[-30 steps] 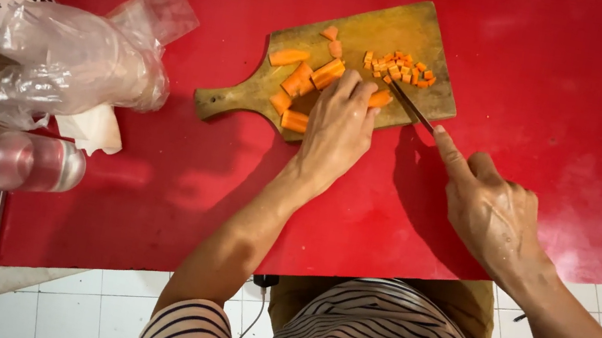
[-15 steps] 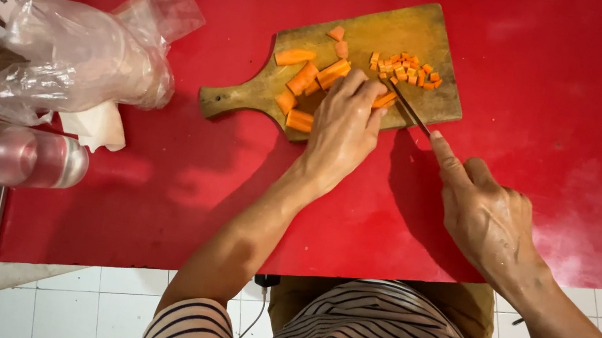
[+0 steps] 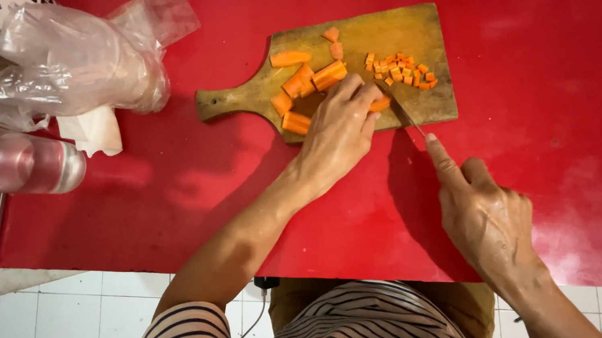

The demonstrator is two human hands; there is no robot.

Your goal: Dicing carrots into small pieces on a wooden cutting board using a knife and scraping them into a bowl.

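the left hand [image 3: 338,130] lay curled on the wooden cutting board [image 3: 422,30], its fingertips pinning a carrot stick [image 3: 380,106] near the board's front edge. the right hand [image 3: 484,216] was closed around a knife [image 3: 406,116], forefinger stretched along the blade, whose tip met that stick. diced carrot [image 3: 401,69] sat just beyond, longer carrot pieces [image 3: 304,80] to the left. a crumpled plastic bag [image 3: 79,58] rested on the red worktop [image 3: 574,92], well apart.
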